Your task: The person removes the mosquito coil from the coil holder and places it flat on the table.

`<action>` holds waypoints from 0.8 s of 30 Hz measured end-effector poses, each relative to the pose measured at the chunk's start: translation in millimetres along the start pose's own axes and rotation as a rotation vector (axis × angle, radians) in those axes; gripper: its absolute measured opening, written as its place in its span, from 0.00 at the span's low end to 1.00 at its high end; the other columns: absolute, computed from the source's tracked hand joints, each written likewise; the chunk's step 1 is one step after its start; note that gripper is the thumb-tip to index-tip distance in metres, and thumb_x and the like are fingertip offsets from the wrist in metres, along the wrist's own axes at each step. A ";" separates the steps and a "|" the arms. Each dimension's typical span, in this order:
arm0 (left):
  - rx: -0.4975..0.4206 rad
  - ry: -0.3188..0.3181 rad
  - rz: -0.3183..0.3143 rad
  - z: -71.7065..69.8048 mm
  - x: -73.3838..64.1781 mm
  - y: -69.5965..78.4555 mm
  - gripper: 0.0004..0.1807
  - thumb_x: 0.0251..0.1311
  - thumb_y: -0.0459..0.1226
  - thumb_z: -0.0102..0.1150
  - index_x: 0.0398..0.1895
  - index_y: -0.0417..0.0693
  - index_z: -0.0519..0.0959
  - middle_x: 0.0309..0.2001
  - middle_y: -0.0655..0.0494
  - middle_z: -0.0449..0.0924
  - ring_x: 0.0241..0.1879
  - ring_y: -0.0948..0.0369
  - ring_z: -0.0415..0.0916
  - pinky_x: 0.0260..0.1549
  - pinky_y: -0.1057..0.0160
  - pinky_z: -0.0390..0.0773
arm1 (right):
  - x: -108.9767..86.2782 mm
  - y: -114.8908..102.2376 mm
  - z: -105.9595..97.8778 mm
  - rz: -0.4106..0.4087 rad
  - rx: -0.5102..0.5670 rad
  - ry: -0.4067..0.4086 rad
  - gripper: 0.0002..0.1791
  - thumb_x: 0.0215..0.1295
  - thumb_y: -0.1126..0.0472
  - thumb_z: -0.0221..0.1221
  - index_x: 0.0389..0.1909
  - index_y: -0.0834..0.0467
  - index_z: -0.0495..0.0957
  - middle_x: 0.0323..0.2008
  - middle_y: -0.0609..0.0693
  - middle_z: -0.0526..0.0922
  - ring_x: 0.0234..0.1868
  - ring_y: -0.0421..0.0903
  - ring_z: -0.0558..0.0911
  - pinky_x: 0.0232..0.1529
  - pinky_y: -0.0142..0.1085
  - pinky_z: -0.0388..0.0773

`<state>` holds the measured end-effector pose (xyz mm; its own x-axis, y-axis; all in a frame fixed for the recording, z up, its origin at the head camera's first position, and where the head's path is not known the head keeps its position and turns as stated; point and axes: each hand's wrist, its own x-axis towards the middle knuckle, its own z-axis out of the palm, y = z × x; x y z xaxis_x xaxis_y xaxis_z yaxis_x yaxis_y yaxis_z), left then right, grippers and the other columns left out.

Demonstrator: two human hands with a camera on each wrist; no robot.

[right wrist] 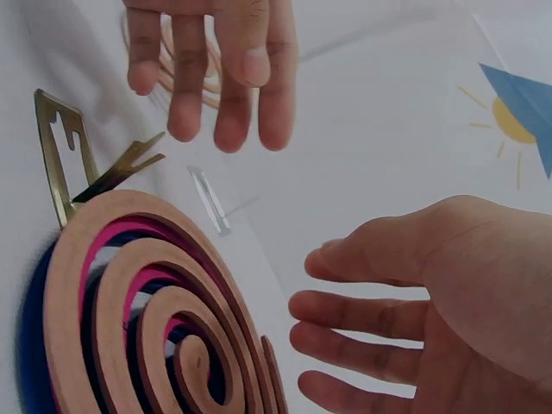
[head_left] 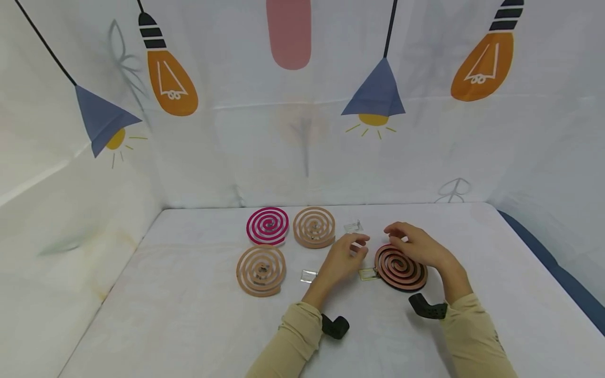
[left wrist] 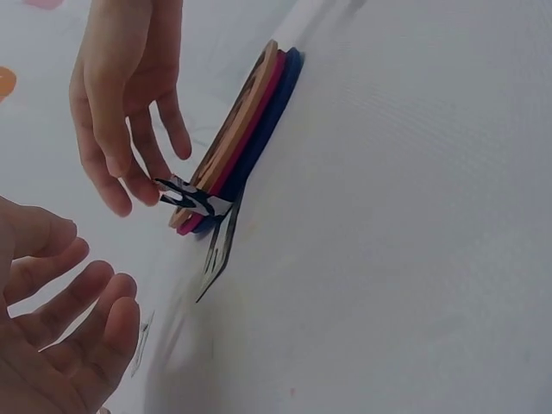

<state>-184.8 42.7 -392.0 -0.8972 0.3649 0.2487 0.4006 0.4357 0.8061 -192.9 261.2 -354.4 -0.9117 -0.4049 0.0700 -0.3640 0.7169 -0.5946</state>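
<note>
A stack of mosquito coils lies flat below my right hand. Seen from the right wrist, its top coil is brown, with magenta and dark blue coils under it. A gold-toned metal coil stand sticks out from the stack's edge, one forked tab bent up. My left hand hovers to the left of the stack, fingers loosely bent and holding nothing. In the left wrist view the right hand's fingers hang loosely beside the stack near the raised tab, with nothing gripped.
Left of the hands lie a magenta coil and two tan coils, one at the back and one nearer. Silvery metal stands lie by the left hand and farther back. A printed cloth wall borders the table's back.
</note>
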 end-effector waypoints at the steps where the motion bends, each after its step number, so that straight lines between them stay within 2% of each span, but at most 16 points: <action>1: -0.001 -0.001 -0.004 -0.9 0.0 0.0 0.15 0.63 0.35 0.54 0.53 0.48 0.78 0.46 0.52 0.81 0.41 0.62 0.82 0.42 0.72 0.77 | 0.8 -0.2 0.9 -0.005 0.004 0.000 0.17 0.70 0.64 0.49 0.55 0.67 0.71 0.50 0.63 0.78 0.53 0.59 0.76 0.52 0.55 0.74; 5: -0.003 0.002 -0.013 -4.7 0.7 -1.4 0.15 0.63 0.36 0.55 0.53 0.49 0.77 0.46 0.52 0.81 0.42 0.62 0.82 0.42 0.73 0.76 | 3.6 -0.3 3.7 -0.009 0.016 -0.003 0.17 0.70 0.64 0.49 0.56 0.66 0.70 0.51 0.63 0.77 0.54 0.58 0.76 0.52 0.54 0.75; 13: -0.068 -0.001 -0.058 -17.2 1.6 -8.9 0.16 0.64 0.35 0.54 0.54 0.46 0.77 0.46 0.51 0.80 0.42 0.59 0.81 0.42 0.70 0.77 | 6.9 -6.4 8.0 -0.040 0.022 0.016 0.17 0.70 0.64 0.50 0.57 0.67 0.70 0.51 0.63 0.77 0.52 0.57 0.76 0.50 0.51 0.76; 18: -0.081 0.027 -0.056 -28.0 2.9 -14.0 0.16 0.64 0.35 0.53 0.54 0.44 0.77 0.45 0.49 0.80 0.42 0.56 0.82 0.41 0.67 0.78 | 8.9 -11.6 11.6 -0.044 0.016 0.024 0.18 0.70 0.63 0.49 0.57 0.66 0.70 0.51 0.63 0.77 0.52 0.57 0.76 0.49 0.51 0.76; 24: -0.099 0.045 -0.100 -42.1 1.4 -19.0 0.16 0.65 0.36 0.52 0.55 0.46 0.76 0.47 0.50 0.79 0.45 0.55 0.79 0.47 0.61 0.77 | 13.6 -16.6 15.0 -0.050 0.028 0.038 0.17 0.70 0.62 0.49 0.57 0.65 0.70 0.52 0.61 0.77 0.53 0.54 0.77 0.49 0.48 0.76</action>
<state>-201.5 0.3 -384.4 -0.9402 0.2854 0.1862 0.2901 0.3838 0.8767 -196.4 235.2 -355.6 -0.8992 -0.4176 0.1304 -0.4045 0.6798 -0.6118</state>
